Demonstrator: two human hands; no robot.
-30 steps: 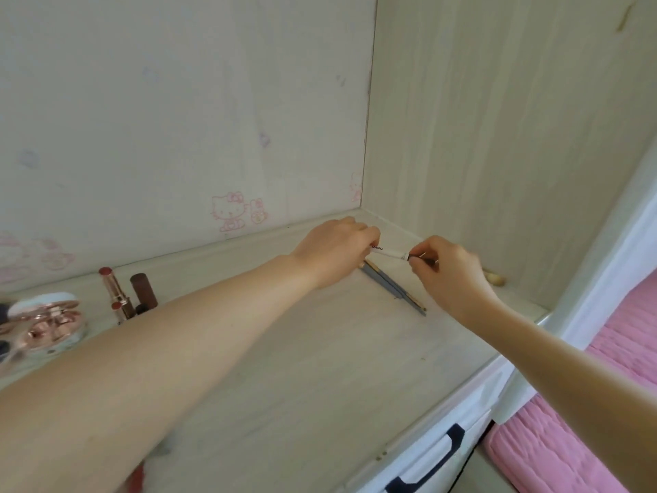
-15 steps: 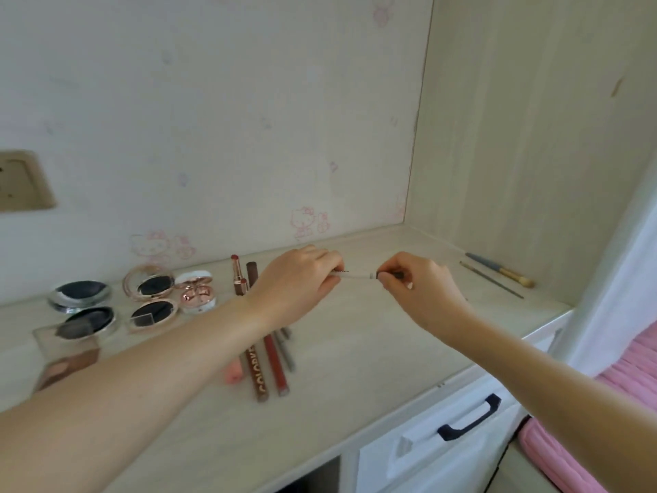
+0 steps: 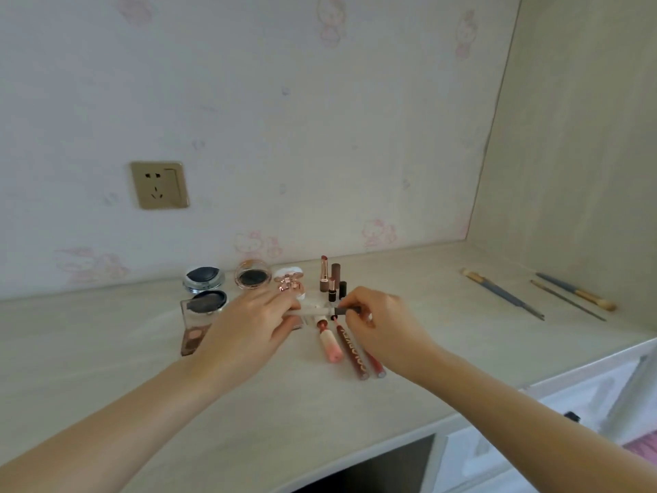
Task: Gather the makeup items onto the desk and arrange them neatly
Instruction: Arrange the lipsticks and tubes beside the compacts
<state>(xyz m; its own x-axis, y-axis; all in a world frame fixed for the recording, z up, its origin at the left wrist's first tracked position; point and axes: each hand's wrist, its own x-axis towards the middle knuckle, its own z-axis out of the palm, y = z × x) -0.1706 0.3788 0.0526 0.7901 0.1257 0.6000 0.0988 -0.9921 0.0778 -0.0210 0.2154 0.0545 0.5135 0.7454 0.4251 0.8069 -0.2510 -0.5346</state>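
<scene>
My left hand point(image 3: 249, 329) and my right hand point(image 3: 377, 325) both pinch a thin white makeup pen point(image 3: 320, 311) by its ends, level above the desk point(image 3: 444, 350). Under it lie a pink lip gloss tube point(image 3: 330, 345) and two dark red lip pencils point(image 3: 353, 354). Behind stand several lipsticks point(image 3: 329, 279). Round compacts point(image 3: 204, 279) and an eyeshadow palette point(image 3: 193, 336) sit to the left, partly hidden by my left hand. Three makeup brushes point(image 3: 505, 293) lie far right near the side panel.
A gold wall socket point(image 3: 160, 185) sits on the wallpapered wall behind. A wooden side panel point(image 3: 576, 154) closes the desk on the right. White drawers point(image 3: 569, 403) are below the desk's front edge at right.
Both hands carried the white pen leftward from the right corner by the brushes to above the lip products. The view swung left with them, bringing the compacts and socket into sight.
</scene>
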